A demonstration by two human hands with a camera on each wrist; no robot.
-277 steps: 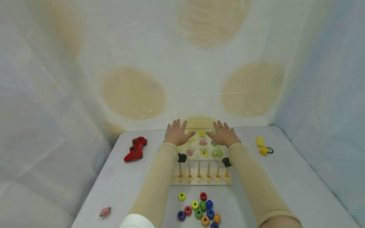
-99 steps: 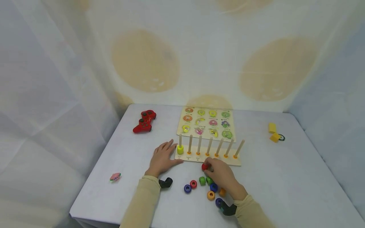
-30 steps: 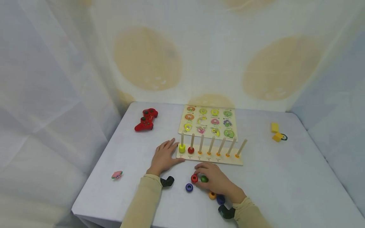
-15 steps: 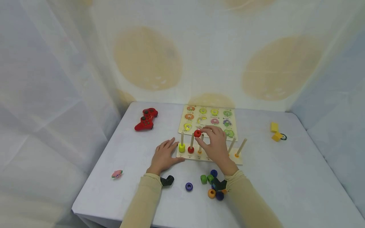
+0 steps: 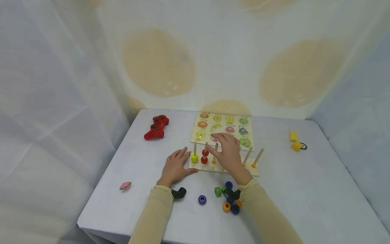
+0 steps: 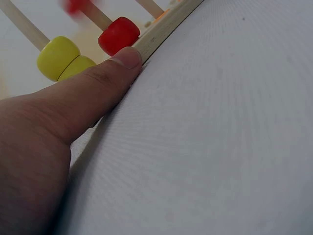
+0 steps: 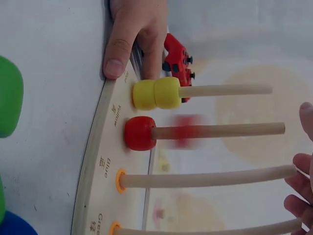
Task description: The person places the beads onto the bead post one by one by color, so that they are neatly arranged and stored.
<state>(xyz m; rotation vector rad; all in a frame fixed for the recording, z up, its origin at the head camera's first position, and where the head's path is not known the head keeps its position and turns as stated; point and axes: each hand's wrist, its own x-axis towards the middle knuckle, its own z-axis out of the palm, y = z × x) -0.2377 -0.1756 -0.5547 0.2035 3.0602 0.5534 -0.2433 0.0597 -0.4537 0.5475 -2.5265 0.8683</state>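
I see my right hand [image 5: 229, 153] above the pale wooden peg board [image 5: 225, 168], fingers loosely spread and holding nothing. Just off its fingertips, a blurred red wooden ring [image 5: 205, 153] sits partway down the second peg over another red ring [image 5: 204, 160]. My left hand [image 5: 175, 167] lies flat, thumb touching the board's near edge.

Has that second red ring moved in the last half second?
Yes. The red ring was at the peg's top; now it is partway down the second peg, above the first red ring.

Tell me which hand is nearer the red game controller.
Left. The left hand lies flat below and right of the red game controller; the right hand is farther right, over the peg board.
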